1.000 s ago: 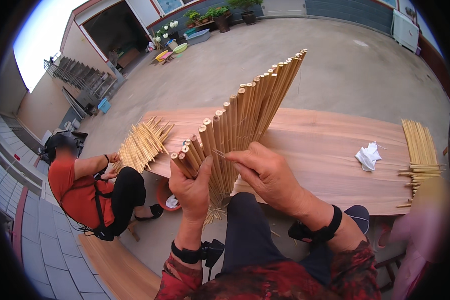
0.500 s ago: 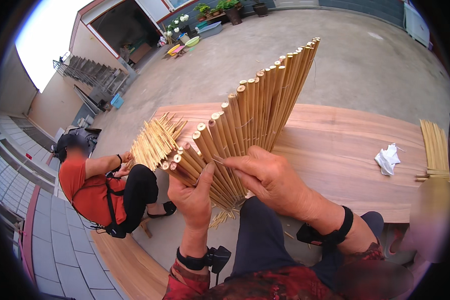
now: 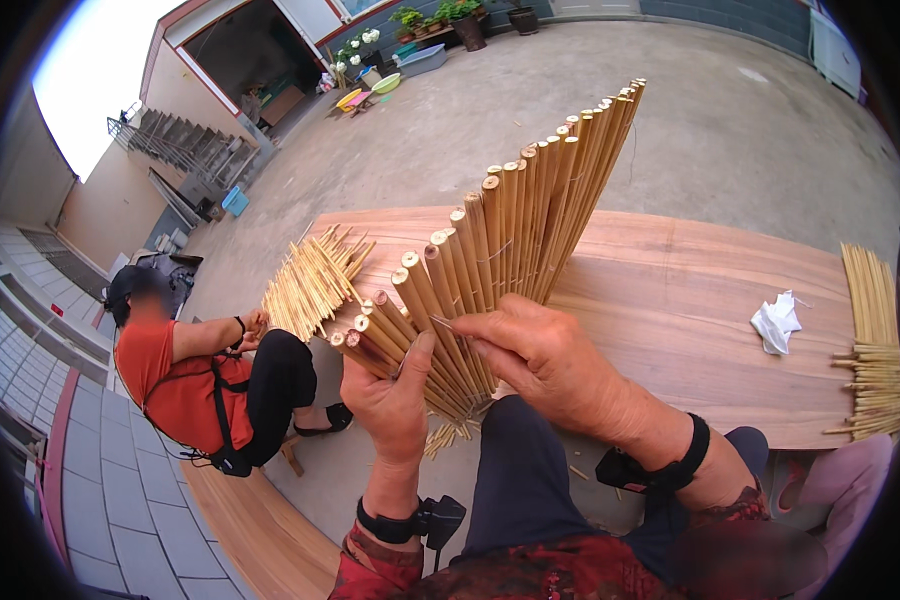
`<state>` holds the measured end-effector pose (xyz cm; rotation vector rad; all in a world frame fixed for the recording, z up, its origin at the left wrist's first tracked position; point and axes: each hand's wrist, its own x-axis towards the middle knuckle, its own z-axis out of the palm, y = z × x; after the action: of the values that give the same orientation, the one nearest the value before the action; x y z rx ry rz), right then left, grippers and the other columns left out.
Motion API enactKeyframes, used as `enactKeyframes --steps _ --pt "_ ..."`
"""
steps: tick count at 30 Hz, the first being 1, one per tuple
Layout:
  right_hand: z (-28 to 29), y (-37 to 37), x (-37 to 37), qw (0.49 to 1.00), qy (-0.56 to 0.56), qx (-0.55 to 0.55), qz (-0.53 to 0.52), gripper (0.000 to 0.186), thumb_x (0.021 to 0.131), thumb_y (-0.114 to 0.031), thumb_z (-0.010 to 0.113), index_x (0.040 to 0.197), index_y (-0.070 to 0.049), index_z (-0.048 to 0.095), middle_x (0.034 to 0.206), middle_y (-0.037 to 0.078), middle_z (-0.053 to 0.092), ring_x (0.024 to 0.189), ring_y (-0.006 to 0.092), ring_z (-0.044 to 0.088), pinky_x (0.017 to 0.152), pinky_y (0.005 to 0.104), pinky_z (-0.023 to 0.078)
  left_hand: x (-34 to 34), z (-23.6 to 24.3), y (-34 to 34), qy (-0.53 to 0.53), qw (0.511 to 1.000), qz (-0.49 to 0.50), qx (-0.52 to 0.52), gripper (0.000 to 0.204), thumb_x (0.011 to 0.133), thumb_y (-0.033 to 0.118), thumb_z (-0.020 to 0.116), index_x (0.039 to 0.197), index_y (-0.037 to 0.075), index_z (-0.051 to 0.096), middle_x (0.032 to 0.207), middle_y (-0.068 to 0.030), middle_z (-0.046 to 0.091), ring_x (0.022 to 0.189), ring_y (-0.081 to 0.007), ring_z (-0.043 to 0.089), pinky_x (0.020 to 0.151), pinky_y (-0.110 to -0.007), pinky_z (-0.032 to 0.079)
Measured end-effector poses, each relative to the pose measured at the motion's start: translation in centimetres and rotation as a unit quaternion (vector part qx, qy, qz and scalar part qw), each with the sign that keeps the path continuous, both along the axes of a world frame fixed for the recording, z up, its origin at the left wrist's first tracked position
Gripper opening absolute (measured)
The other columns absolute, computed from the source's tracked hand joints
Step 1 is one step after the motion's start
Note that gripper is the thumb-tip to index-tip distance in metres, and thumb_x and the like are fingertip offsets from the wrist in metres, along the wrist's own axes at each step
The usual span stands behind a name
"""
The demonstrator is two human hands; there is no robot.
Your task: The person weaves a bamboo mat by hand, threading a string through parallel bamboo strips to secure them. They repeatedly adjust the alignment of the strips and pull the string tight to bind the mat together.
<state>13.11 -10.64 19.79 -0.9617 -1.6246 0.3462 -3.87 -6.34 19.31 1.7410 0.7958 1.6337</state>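
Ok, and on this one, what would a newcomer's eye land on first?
Most likely the fanned row of tan stalks slanting across the middle, gripped by the left hand while the right hand pinches a thin needle-like piece against it. Next, the co-worker in a red-orange top seated at the left, and the crumpled white wad toward the right of the wooden table.

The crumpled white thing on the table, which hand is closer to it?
Right. The right hand is by the row of sticks, left of the crumpled white thing; the left hand holds the sticks' end, farther left.
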Motion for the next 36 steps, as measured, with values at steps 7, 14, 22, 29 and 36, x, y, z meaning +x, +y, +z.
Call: enactKeyframes --steps 7,14,22,29,36 --pt "0.6 -0.2 -0.1 1.000 -0.015 -0.006 -0.002 0.022 0.087 -0.003 0.063 0.108 -0.002 0.066 0.084 0.016 0.057 0.076 0.0358 0.062 0.067 0.0420 0.051 -0.3 -0.1 0.3 -0.022 1.000 -0.009 -0.007 0.040 0.086 -0.003 0.070 0.122 -0.004 0.055 0.113 -0.0069 0.065 0.098 -0.0109 0.060 0.090 -0.026 0.048" --pt "0.5 -0.3 0.0 1.000 -0.012 -0.011 0.001 0.022 0.087 -0.003 0.064 0.108 -0.003 0.066 0.083 0.015 0.057 0.075 0.0354 0.062 0.067 0.0417 0.051 -0.4 -0.4 0.5 0.012 1.000 0.010 0.016 0.041 0.086 -0.003 0.071 0.123 -0.004 0.055 0.113 -0.0068 0.065 0.099 -0.0114 0.061 0.091 -0.026 0.048" --pt "0.5 -0.3 0.0 1.000 -0.013 -0.011 -0.002 0.022 0.088 -0.002 0.064 0.110 -0.004 0.068 0.080 0.013 0.056 0.071 0.0298 0.060 0.063 0.0382 0.049 -0.4 -0.5 0.4 -0.008 1.000 -0.012 0.008 0.042 0.086 -0.004 0.070 0.125 -0.004 0.053 0.114 -0.0071 0.064 0.099 -0.0114 0.061 0.091 -0.026 0.048" --pt "0.8 -0.5 0.1 0.999 -0.027 -0.018 -0.004 0.021 0.087 -0.003 0.063 0.108 -0.003 0.066 0.084 0.016 0.058 0.076 0.0358 0.063 0.067 0.0421 0.052 0.0 -0.4 0.3 -0.025 0.999 -0.024 0.008 0.042 0.087 -0.005 0.069 0.125 -0.004 0.053 0.116 -0.0074 0.064 0.101 -0.0118 0.061 0.091 -0.026 0.048" --pt "1.0 -0.6 0.2 1.000 -0.026 -0.016 0.002 0.021 0.087 -0.004 0.063 0.108 -0.002 0.066 0.084 0.016 0.058 0.076 0.0362 0.063 0.067 0.0424 0.052 0.2 -0.3 0.2 -0.040 0.999 -0.031 0.007 0.044 0.087 -0.004 0.069 0.128 -0.004 0.052 0.116 -0.0073 0.063 0.102 -0.0119 0.061 0.093 -0.027 0.048"
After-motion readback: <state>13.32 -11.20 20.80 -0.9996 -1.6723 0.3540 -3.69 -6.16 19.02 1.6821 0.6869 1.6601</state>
